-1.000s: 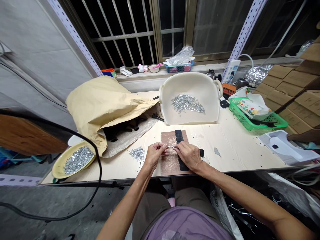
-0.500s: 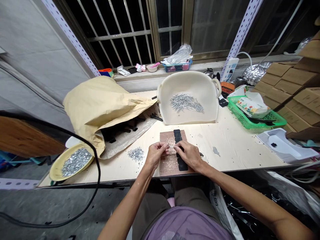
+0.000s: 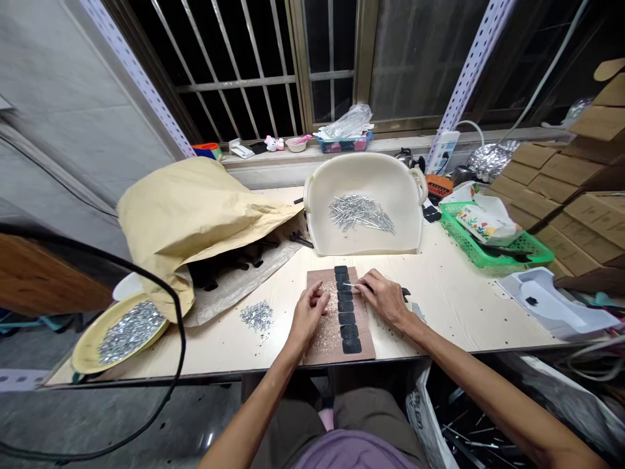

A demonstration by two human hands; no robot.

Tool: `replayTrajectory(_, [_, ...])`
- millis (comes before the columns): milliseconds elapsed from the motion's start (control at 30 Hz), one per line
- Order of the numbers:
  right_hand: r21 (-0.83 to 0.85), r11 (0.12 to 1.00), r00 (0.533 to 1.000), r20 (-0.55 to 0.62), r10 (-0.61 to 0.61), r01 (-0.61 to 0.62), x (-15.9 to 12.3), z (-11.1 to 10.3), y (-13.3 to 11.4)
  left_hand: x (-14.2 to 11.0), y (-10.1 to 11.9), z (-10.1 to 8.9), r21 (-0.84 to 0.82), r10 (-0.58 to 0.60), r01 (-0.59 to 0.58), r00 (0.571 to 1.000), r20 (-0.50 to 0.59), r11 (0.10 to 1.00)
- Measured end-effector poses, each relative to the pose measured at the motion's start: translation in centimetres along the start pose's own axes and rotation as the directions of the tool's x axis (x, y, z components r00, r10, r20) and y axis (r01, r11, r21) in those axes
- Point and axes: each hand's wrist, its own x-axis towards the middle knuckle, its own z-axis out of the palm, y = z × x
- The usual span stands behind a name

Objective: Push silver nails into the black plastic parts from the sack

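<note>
My right hand [image 3: 383, 296] pinches a thin silvery metal pin [image 3: 349, 284], which points left over a column of black pads [image 3: 347, 318]. The pads lie on a brown speckled board [image 3: 322, 342] at the table's front edge. My left hand [image 3: 308, 311] hovers at the board's left side, its fingers loosely curled and the thumb a little apart from the index finger; nothing shows between them. A small pile of shiny metal bits [image 3: 257, 316] lies left of that hand. Similar pins [image 3: 360, 213] rest inside a white basin [image 3: 366, 244] behind the board.
A large tan paper sack [image 3: 180, 195] with black parts in its mouth takes up the left side. Beside it, a yellow bowl [image 3: 85, 355] holds metal pieces. On the right are a green basket [image 3: 488, 257], a white plastic tray [image 3: 556, 303] and stacked cardboard boxes [image 3: 576, 221].
My hands have moved apart. The right hand has gone slightly right with the pin, while the left hand no longer touches it. The view has tilted up a little.
</note>
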Motion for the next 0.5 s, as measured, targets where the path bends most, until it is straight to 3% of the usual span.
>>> replayTrajectory(67, [-0.039,0.999,1.0,-0.005,-0.027,0.027,0.8,0.5,1.4,-0.3,-0.6,0.0,0.28,0.179,-0.173,0.984,0.003,0.944])
replayTrajectory(200, [-0.056,0.994,0.995,-0.008,-0.099,0.098,3.0,1.5,3.3,-0.8,-2.0,0.6,0.629,0.379,-0.378,0.915,0.14,0.679])
replayTrajectory(333, [-0.05,0.987,0.988,-0.005,-0.154,0.154,5.1,2.3,4.4,-0.6,-3.1,1.4,0.784,0.387,-0.371,0.904,0.182,0.497])
replayTrajectory(433, [-0.029,0.968,0.968,0.033,-0.248,0.249,4.7,2.4,4.6,-0.2,-3.9,1.5,0.834,0.369,-0.344,0.911,0.184,0.432])
replayTrajectory(500, [0.002,0.924,0.919,0.098,-0.381,0.383,3.3,2.2,4.3,-0.1,-4.4,1.5,0.841,0.37,-0.345,0.909,0.19,0.417])
